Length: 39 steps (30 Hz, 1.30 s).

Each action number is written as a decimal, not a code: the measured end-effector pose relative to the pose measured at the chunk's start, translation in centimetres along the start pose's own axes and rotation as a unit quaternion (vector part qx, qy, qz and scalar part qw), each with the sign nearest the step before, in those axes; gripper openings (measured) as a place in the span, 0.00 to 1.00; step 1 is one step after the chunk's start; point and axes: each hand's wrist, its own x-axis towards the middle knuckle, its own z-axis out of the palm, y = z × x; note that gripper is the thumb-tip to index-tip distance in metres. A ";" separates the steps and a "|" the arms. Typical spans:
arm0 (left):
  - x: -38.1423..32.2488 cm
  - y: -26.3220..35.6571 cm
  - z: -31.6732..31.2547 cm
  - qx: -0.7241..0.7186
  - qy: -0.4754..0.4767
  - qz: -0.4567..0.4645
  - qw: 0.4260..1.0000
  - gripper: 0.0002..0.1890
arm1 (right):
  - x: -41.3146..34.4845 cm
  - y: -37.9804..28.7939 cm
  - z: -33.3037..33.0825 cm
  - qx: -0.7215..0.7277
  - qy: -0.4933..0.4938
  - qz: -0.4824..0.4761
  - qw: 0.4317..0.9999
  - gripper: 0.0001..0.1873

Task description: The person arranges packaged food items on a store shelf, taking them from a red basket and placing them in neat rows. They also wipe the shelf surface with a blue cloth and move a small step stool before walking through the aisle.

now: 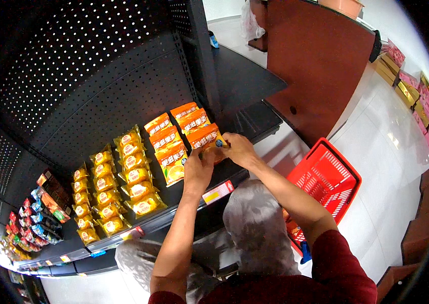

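Note:
Both my hands are at the front orange snack pouch of the right-hand row on the black metal shelf. My left hand is at the pouch's lower left, its fingers over the lower front. My right hand grips the right edge. Behind this pouch stand more of the same kind. A second row of orange pouches stands just left of my left hand. Further left are rows of yellow-wrapped round cakes. The lower part of the held pouch is mostly hidden by my fingers.
A red plastic shopping basket with orange packs inside stands on the floor at my right. A shelf upright and a brown panel rise beyond. Chip-like bags and a dark box stand far left. Gold and pink boxes lie far right.

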 end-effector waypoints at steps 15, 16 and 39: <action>-7.4 2.9 1.0 0.076 0.049 0.123 0.988 0.19 | -3.0 0.7 -2.1 0.136 0.029 0.010 0.990 0.23; -7.9 3.1 1.1 0.068 0.046 0.127 0.989 0.19 | -3.5 1.0 -2.4 0.150 0.040 0.007 0.988 0.22; -12.1 5.7 7.1 0.096 0.011 0.376 0.921 0.09 | -31.8 34.9 2.0 -0.117 -0.054 0.289 0.949 0.22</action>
